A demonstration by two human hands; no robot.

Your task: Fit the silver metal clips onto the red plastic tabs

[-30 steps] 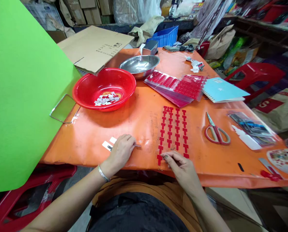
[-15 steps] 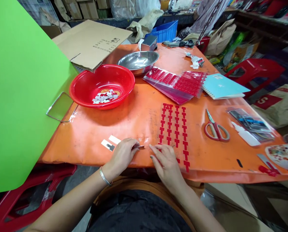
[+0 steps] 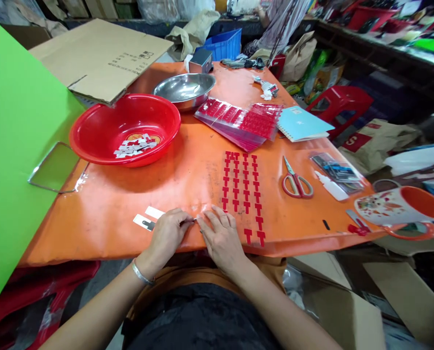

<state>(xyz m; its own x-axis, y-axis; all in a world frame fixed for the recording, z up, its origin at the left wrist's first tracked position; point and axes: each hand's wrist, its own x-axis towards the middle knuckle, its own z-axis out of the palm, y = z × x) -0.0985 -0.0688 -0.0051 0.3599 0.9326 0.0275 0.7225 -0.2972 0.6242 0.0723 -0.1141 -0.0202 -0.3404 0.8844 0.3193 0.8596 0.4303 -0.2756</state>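
My left hand rests at the near edge of the orange table, its fingers pinched on a small metal piece. My right hand lies right beside it, fingers bent down and touching the end of that piece. Just right of my right hand run several columns of red T-shaped stickers stuck on the table. Two small white tags lie left of my left hand.
A red bowl holding small silver pieces and a steel bowl stand behind. Sheets of red stickers, a blue notebook, scissors, a glue bottle and a mug lie to the right. A green board stands left.
My right hand has moved left from the bottom of the sticker columns to meet my left hand. The view has shifted, showing more of the table's right side.
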